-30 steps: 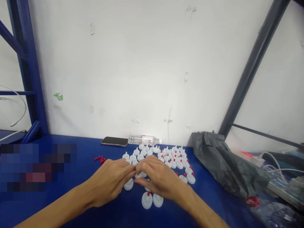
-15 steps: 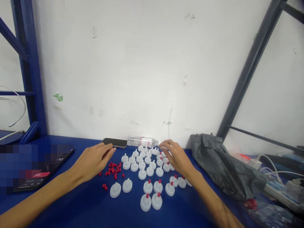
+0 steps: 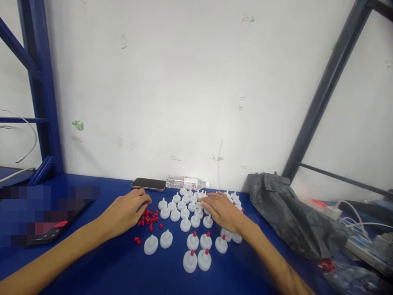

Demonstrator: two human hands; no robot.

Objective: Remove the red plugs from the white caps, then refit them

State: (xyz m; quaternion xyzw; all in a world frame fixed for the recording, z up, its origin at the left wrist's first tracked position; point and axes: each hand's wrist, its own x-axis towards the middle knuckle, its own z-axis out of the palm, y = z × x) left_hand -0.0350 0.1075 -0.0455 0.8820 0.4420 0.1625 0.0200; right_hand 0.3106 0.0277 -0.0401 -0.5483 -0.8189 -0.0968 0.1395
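My left hand (image 3: 128,211) is closed over the loose red caps (image 3: 150,217), its thumb and forefinger pinched with a bit of red between the tips, apparently a cap. My right hand (image 3: 223,209) reaches over the cluster of white, round, nozzled bottles (image 3: 185,224). Its thumb and fingertips come together at the nozzle of one bottle, which they partly hide. Several bottles in front, such as this capped bottle (image 3: 190,262), wear red caps. Two bare-nozzled bottles (image 3: 151,245) stand apart on the left.
Along the wall lie a dark phone (image 3: 148,184) and a clear plastic water bottle (image 3: 187,182) on its side. A grey plastic bag (image 3: 285,213) is heaped on the right, beside cables and a power strip (image 3: 365,250). Another phone (image 3: 58,229), partly blurred, lies left on the blue table (image 3: 129,270).
My right hand has moved left and down onto the bottles, its fingers closing. My left hand has lowered slightly to the red caps and its fingertips have drawn together.
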